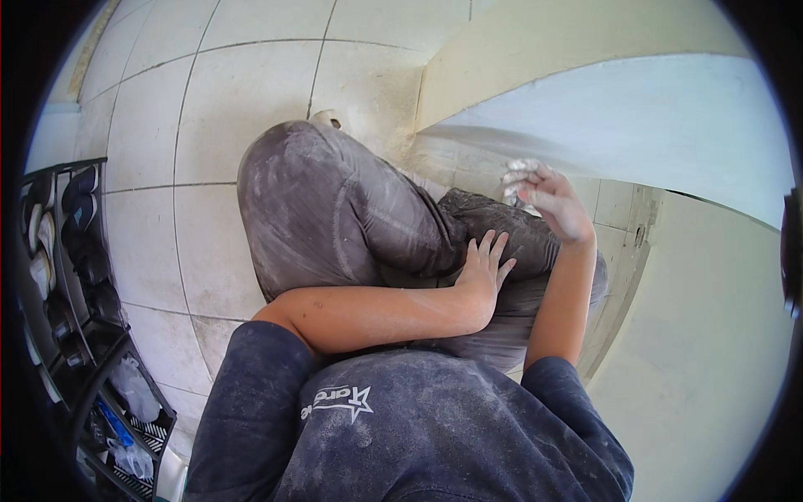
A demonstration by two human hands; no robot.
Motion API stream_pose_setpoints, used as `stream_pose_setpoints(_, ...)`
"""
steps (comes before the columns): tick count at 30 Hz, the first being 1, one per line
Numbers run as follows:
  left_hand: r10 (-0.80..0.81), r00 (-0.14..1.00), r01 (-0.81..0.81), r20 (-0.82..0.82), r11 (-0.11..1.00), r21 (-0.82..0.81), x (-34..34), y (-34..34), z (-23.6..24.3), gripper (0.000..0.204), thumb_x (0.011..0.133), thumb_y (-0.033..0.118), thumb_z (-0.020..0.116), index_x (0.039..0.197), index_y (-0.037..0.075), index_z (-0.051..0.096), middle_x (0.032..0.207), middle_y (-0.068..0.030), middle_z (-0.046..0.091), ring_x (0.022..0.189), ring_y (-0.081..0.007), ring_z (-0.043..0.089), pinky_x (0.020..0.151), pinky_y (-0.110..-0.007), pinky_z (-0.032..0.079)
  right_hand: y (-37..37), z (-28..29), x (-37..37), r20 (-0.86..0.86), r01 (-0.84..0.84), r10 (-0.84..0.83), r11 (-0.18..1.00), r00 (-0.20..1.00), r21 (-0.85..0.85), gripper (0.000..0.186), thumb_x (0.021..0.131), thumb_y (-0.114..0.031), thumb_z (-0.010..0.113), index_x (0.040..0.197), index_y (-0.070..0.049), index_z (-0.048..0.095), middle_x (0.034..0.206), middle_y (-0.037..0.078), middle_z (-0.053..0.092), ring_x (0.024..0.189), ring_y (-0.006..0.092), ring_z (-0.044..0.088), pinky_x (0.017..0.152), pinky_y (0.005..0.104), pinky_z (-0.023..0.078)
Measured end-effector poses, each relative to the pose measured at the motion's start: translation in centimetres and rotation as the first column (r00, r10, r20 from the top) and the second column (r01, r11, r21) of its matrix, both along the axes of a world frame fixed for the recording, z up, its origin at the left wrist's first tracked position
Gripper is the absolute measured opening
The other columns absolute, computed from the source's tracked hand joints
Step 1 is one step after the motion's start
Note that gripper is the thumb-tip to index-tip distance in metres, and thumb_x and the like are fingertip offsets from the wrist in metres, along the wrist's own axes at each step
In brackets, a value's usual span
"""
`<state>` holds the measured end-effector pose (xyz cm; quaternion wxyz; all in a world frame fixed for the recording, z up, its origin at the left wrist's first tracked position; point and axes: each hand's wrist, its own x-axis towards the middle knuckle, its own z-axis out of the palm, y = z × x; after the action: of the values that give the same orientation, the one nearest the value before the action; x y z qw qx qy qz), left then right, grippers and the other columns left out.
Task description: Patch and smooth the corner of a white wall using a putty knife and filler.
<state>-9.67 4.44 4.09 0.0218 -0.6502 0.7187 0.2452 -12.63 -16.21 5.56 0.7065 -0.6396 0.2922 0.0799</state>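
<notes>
My left hand (pixel 485 272) lies on my dust-covered dark trousers (pixel 301 201), its fingers spread over the crossed leg, holding nothing. My right hand (pixel 544 201) is raised just beyond that leg, beside the pale wall panel (pixel 627 117). Its fingers are curled and coated in white, and whether something sits among them I cannot make out. My forearms and dark T-shirt (pixel 418 427) are dusted with white as well.
I sit on white floor tiles (pixel 217 100). At the left a black shoe rack (pixel 109 351) holds several shoes and plastic bags (pixel 138 393). A small pale object (pixel 328 117) lies behind my knee. A cream wall (pixel 694 309) runs along my right.
</notes>
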Motion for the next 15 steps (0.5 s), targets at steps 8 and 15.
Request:
stream_pose_setpoints(8,-0.016,0.999,0.011,-0.048,0.995,-0.097,0.1,-0.1,-0.5,0.059,0.086,0.016,0.042,0.141,0.004,0.026,0.143,-0.0336,0.014,0.132,-0.0470,0.021,0.103,-0.053,0.026,-0.1,4.8,-5.7,0.658,0.132,-0.367,0.916,0.658,0.378,0.050,0.085,-0.021,0.055,0.127,0.004,0.042,0.124,0.023,0.050,0.113,0.0319,0.051,0.096,0.0404,0.039)
stream_pose_setpoints(15,-0.147,0.977,0.123,-0.155,0.980,-0.155,2.5,-1.3,-0.5,0.059,0.083,0.013,0.047,0.138,0.002,0.032,0.139,-0.0359,0.022,0.128,-0.0479,0.029,0.101,-0.054,0.029,-0.4,6.3,-6.8,-0.043,0.371,-0.528,0.651,0.848,-0.662,0.052,0.093,-0.039,0.043,0.127,0.001,0.046,0.117,0.014,0.055,0.109,0.0229,0.052,0.096,0.0351,0.037)
